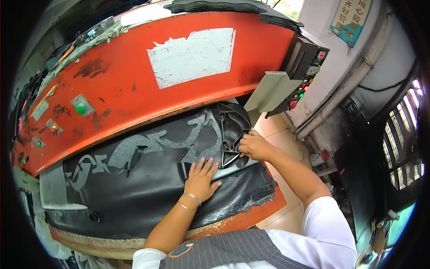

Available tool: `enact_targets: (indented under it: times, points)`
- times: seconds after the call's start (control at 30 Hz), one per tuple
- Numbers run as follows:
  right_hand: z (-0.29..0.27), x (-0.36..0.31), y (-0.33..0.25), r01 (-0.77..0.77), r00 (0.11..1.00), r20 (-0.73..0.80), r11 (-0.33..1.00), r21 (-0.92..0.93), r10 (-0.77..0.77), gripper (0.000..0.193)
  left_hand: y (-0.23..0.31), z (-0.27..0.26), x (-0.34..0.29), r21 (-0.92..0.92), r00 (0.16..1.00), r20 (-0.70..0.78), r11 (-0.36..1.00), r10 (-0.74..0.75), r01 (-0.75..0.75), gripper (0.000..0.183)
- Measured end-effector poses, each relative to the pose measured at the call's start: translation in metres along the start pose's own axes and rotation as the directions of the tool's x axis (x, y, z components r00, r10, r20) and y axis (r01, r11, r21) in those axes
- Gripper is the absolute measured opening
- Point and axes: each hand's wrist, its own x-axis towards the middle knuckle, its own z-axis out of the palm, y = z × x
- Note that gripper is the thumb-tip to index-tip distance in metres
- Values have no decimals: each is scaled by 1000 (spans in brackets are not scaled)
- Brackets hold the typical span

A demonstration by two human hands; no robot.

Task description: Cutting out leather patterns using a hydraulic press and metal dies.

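A black sheet [148, 193] covers the bed of the machine. Shapes cut out of it bare a speckled grey surface [124, 152] beneath. My left hand [201, 180] lies on the sheet near its right end, fingers spread and palm down. To the right of it, the fingers of my right hand [254, 146] are bent round the side of a thin-walled metal cutting die [227, 151]. This curved, open-framed die rests on the black sheet at its right end. My right fingertips are partly hidden behind its edge.
An orange press beam [192, 98] spans the far side, bearing a worn white patch and green buttons [80, 109]. More black sheets [215, 6] are stacked on top. At the right stand a control box [309, 58] and a wall pipe [333, 101]. An orange ledge edges the near side.
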Motion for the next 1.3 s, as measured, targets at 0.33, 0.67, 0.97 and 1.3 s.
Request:
enact_targets:
  times: [0.33,0.67,0.97,1.3]
  points:
    - [-52,15,21,-57,979,-163,932,358,123,21,3,1,-3,-63,999,34,997,-37,39,69]
    - [-11,17,-40,-2,996,-83,978,206,20,18,5,7,-31,-136,999,29,990,40,-36,72]
    - [-102,9,-197,-51,807,-315,590,806,500,12,77,-60,-146,-773,880,-319,634,-353,-26,90]
    - [-63,-8,-408,57,981,-24,-166,985,193,21,131,-71,-301,-936,751,-341,279,-565,-215,35]
